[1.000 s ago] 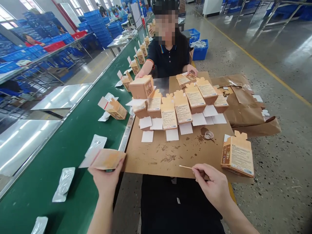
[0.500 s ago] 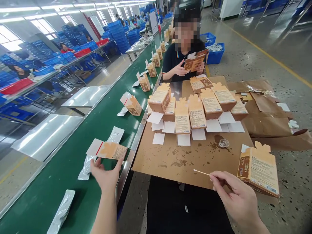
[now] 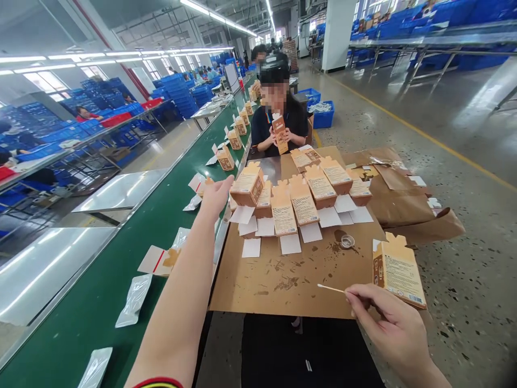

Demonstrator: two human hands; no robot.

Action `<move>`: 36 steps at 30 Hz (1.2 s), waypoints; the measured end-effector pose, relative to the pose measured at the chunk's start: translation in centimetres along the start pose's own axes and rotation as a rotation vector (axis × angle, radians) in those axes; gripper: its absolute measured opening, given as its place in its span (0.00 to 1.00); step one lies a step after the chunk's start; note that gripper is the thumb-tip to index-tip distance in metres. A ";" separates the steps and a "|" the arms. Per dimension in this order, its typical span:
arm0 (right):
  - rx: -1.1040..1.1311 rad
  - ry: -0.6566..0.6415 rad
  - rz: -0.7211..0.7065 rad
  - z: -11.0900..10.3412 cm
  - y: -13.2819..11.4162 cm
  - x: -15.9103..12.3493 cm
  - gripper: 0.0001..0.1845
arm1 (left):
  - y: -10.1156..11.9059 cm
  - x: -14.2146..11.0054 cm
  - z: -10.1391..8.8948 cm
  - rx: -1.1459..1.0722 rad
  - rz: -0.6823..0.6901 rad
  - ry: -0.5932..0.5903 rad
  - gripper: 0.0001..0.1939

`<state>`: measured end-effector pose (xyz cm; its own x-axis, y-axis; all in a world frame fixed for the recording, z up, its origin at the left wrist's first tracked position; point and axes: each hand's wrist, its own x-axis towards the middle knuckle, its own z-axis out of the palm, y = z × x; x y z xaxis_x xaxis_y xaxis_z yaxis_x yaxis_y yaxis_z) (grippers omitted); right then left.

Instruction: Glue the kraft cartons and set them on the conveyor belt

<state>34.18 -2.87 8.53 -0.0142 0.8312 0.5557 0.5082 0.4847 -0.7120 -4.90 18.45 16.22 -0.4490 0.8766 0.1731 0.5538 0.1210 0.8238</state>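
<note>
My left hand (image 3: 216, 195) reaches forward over the green conveyor belt (image 3: 133, 242), at a brown-and-tan carton (image 3: 201, 186) with a white flap. Its thumb is spread away from the palm; the other fingers are partly hidden, and whether they touch the carton is unclear. Below my forearm, another carton (image 3: 161, 261) lies on its side on the belt, its flap marked by a red strip. My right hand (image 3: 383, 318) pinches a cotton swab (image 3: 332, 289), white tip pointing left, above the cardboard sheet (image 3: 258, 293). An upright carton (image 3: 399, 272) stands just beyond that hand.
Several cartons (image 3: 284, 213) cluster on the cardboard, white flaps hanging forward. A small clear dish (image 3: 347, 241) sits among wet spots. Silver pouches (image 3: 135, 299) lie along the belt. Opposite, a co-worker (image 3: 278, 126) holds a carton. Brown wrapping paper (image 3: 404, 205) lies at right.
My left hand has left the nearer carton lying on the belt and moved forward to the carton farther along. My right hand keeps the swab. The view has tilted up and turned right.
</note>
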 end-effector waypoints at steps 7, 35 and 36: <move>-0.284 0.056 -0.140 -3.3 3.3 4.2 0.11 | 1.0 -2.3 -0.3 0.046 -0.145 -0.105 0.19; 0.088 -0.419 0.018 9.3 1.4 -1.7 0.13 | -14.9 -23.8 2.2 -0.442 -0.330 -0.152 0.51; 0.094 -0.435 0.020 10.7 1.4 -2.4 0.14 | -14.9 -23.8 2.2 -0.438 -0.331 -0.150 0.50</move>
<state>25.77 -1.22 1.62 -0.3766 0.8681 0.3233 0.4314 0.4732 -0.7681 -0.92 -3.18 -1.33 -0.4272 0.8850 -0.1848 0.0435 0.2243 0.9735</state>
